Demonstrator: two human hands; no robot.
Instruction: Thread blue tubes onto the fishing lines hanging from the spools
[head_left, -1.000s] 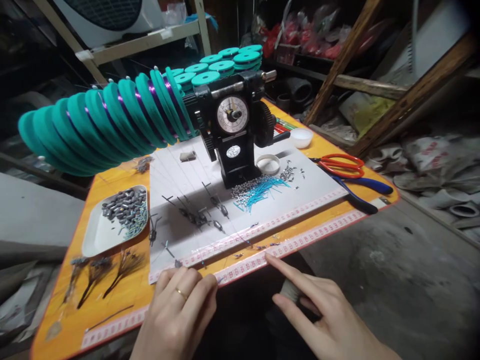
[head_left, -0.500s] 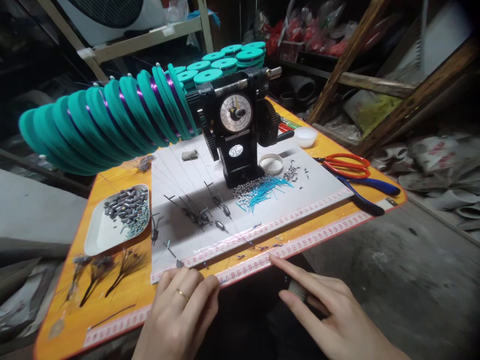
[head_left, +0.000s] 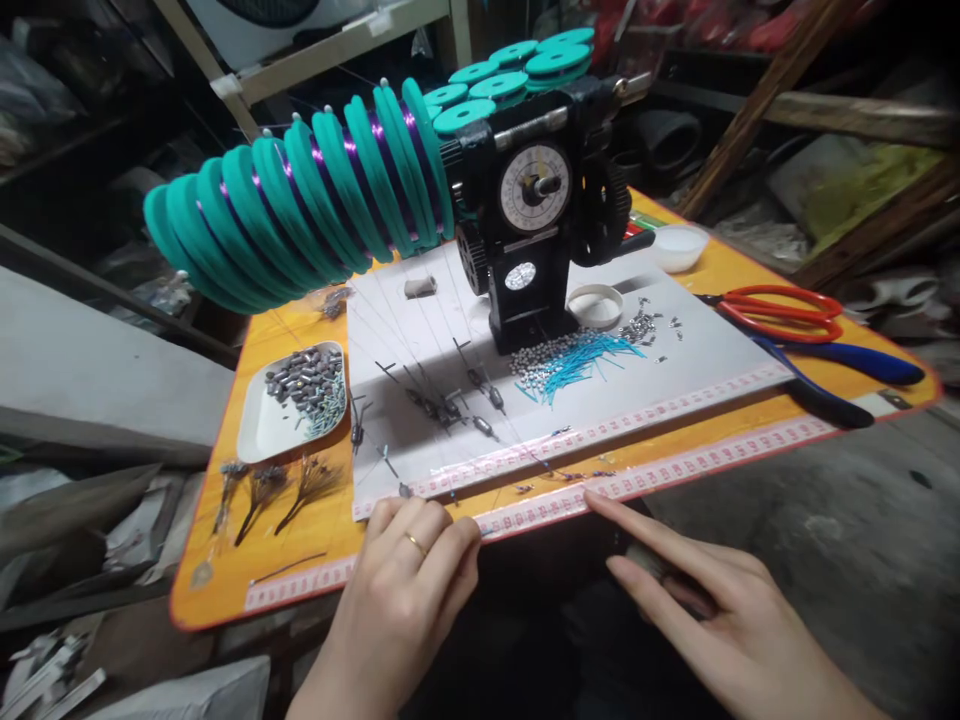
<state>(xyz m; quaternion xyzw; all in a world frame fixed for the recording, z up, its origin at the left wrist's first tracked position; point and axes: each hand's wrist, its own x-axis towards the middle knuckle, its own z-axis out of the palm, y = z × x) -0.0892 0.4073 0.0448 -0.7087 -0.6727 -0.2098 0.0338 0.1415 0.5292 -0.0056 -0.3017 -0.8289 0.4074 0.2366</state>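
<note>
My left hand [head_left: 409,590], with a ring on one finger, is closed at the table's front edge. Whatever its fingertips pinch is hidden. A small grey sinker [head_left: 406,491] lies just beyond its knuckles. My right hand [head_left: 697,580] has its index finger stretched out, its tip at the pink measuring tape [head_left: 555,508] along the edge; the thumb is apart. Its other fingers are curled and partly hidden. Between the hands and a black winding machine [head_left: 529,260] with a dial, thin lines run down from green foam spools [head_left: 300,190] to several sinkers [head_left: 484,427] on a white board [head_left: 420,465].
Left stands a white tray [head_left: 255,440] of sinkers and small tubes, with dark brush-like bundles [head_left: 304,490] before it. Blue tubes [head_left: 581,365], metal beads and a round lid [head_left: 596,307] lie by the machine. Red-handled scissors [head_left: 784,312] and blue-handled pliers [head_left: 847,362] are at right.
The head view has shifted, so table, machine and both hands appear further right, and the table things higher. Against the table, both hands stay nearly in the same place and pose.
</note>
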